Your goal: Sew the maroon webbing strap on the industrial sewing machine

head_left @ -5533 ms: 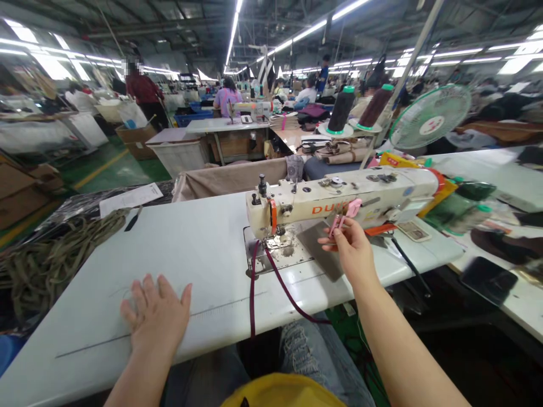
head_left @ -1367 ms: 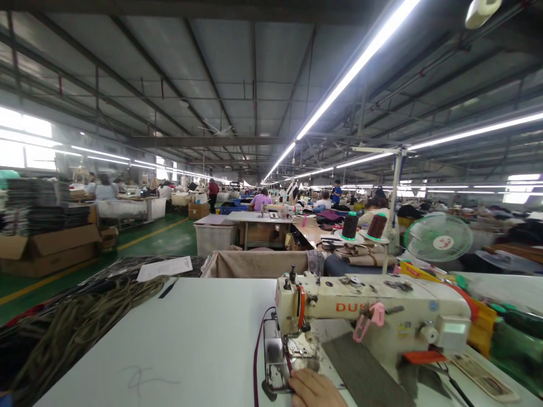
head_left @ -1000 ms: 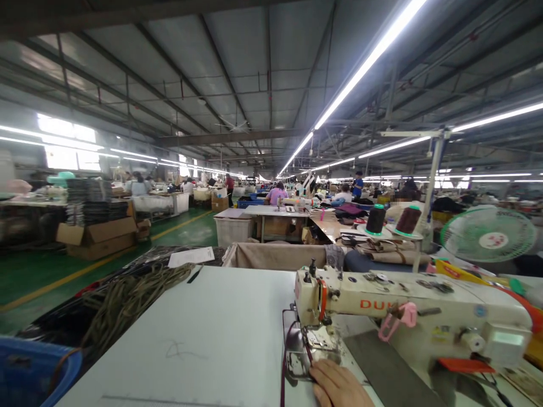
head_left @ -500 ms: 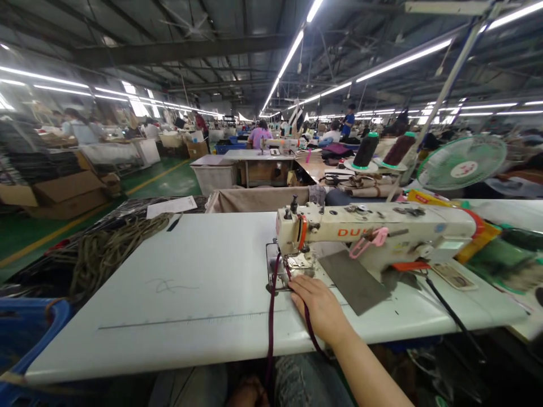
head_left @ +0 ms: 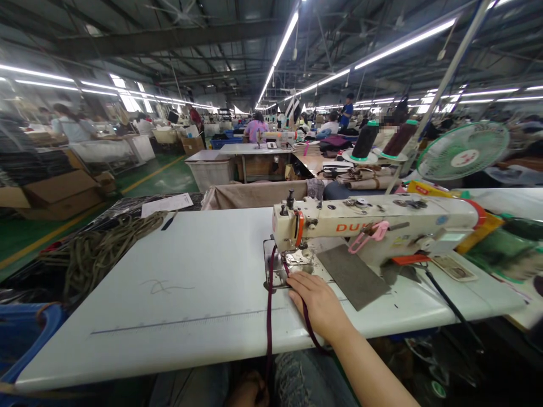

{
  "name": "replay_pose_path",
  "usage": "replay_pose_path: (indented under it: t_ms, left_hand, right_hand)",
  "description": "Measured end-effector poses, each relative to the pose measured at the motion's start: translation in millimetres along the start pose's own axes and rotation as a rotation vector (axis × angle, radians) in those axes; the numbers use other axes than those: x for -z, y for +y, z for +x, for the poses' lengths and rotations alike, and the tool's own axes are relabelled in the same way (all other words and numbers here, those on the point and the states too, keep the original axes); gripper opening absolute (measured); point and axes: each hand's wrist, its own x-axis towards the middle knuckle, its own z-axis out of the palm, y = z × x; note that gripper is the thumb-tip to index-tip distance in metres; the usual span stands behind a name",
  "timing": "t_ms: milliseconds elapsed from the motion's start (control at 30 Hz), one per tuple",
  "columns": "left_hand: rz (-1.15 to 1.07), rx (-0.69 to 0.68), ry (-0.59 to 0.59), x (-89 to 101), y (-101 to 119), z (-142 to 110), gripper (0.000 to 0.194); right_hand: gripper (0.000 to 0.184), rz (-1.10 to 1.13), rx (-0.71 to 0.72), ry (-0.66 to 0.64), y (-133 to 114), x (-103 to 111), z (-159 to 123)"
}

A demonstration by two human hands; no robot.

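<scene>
A narrow maroon strap runs through the sewing machine, with one length hanging over the table's front edge and another passing under my right hand. The fingers of that hand lie close together, pressing the strap down just in front of the presser foot and metal needle plate. Down in the shade below the table edge, my left hand is curled at the hanging length, above my lap. Its fingertips are dim and partly cut off by the frame.
A grey-brown sheet lies under the machine arm. Khaki straps are heaped left of the white table, above a blue crate. Thread cones and a green fan stand behind. Other people sit farther off.
The view has shifted slightly, so the scene sits a little to the left and higher. Both hands keep nearly the same places on the strap.
</scene>
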Motion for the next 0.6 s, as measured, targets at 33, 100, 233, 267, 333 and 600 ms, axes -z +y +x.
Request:
replay_pose_path:
  t_ms: [33,100,233,267,333,600]
  left_hand:
    - [0.006,0.002,-0.006,-1.1,-1.2,1.8,0.026]
    - [0.021,0.007,-0.018,-3.7,-4.2,5.7,0.028]
    - [0.056,0.03,-0.031,-11.0,-10.8,13.1,0.026]
    - [0.065,0.039,-0.033,-12.9,-11.9,14.5,0.024]
    - [0.079,0.054,-0.032,-15.5,-12.8,15.9,0.02]
    - [0.046,-0.025,-0.026,-5.5,-7.7,6.2,0.044]
  right_hand:
    - [0.03,0.0,0.001,0.002,0.3,-0.4,-0.2]
    - [0.03,-0.002,0.0,0.009,0.8,-1.1,-0.7]
    - [0.029,-0.002,-0.003,0.009,1.1,-1.2,-0.7]
    - [0.029,0.0,-0.004,0.005,1.0,-1.0,-0.5]
    - [0.029,0.007,-0.005,-0.001,0.5,-0.3,0.1]
    - [0.027,0.023,-0.019,0.025,-1.5,-0.4,-0.3]
